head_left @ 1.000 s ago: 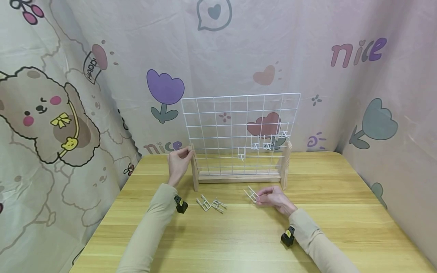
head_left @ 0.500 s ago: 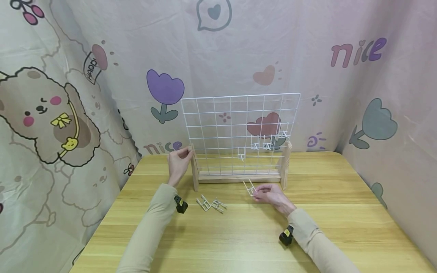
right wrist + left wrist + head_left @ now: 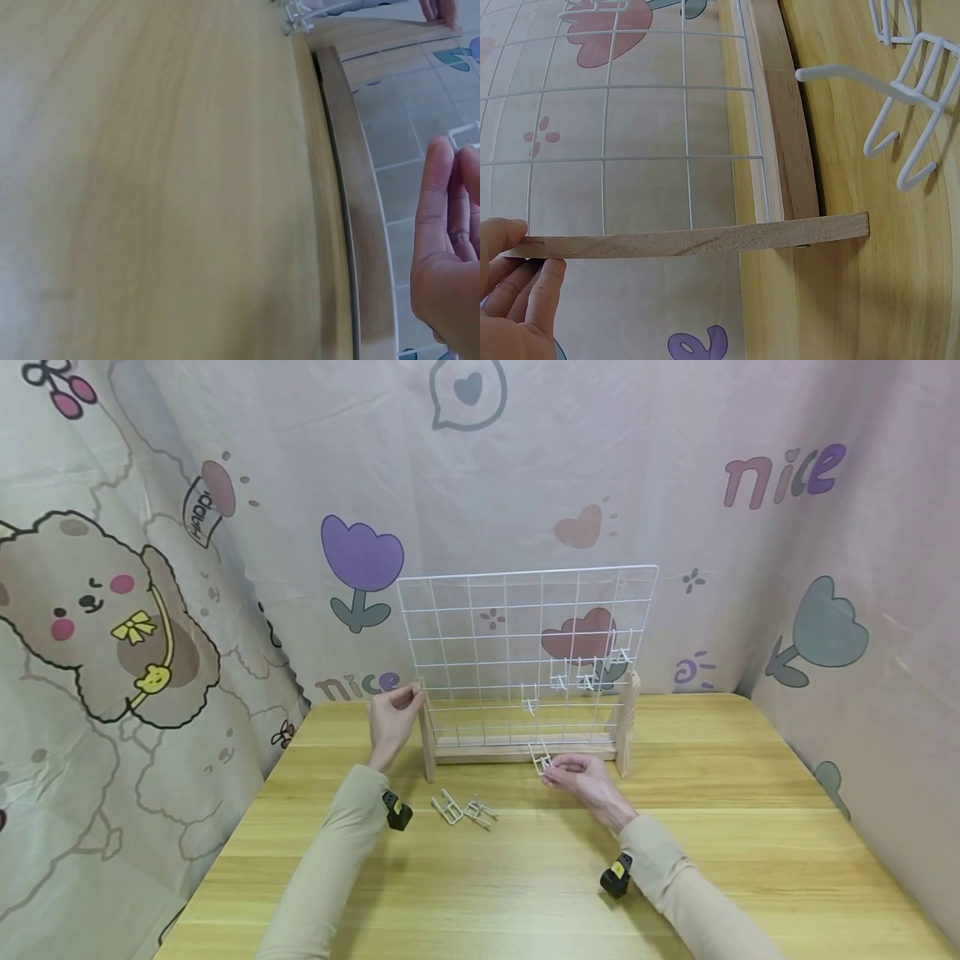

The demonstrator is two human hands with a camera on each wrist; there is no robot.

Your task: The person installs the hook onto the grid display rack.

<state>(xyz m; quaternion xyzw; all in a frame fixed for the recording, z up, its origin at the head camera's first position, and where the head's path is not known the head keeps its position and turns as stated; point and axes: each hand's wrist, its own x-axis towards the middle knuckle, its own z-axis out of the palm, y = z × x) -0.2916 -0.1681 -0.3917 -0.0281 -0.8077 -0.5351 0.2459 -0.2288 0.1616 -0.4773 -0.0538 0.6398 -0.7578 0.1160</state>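
Note:
A white wire grid panel (image 3: 487,647) stands upright in a wooden stand (image 3: 525,752). My left hand (image 3: 392,718) pinches the top of the stand's left wooden upright (image 3: 667,241) between thumb and fingers. In front of the panel's lower bar, my right hand (image 3: 588,781) pinches a white wire hook (image 3: 541,762) by its edge, with the prongs pointing up toward the grid. In the right wrist view only a corner of that wire hook (image 3: 466,135) shows above the fingertips. Several wire hooks, such as one low near the middle (image 3: 530,703), hang on the panel's right half.
Two loose wire hooks (image 3: 447,807) lie close together on the wooden table (image 3: 510,893), in front of the stand's left side. A patterned curtain (image 3: 480,485) hangs behind the table and along both sides.
My right hand has carried the wire hook up, forward and slightly left, closer to the panel. My left hand has stayed on the upright.

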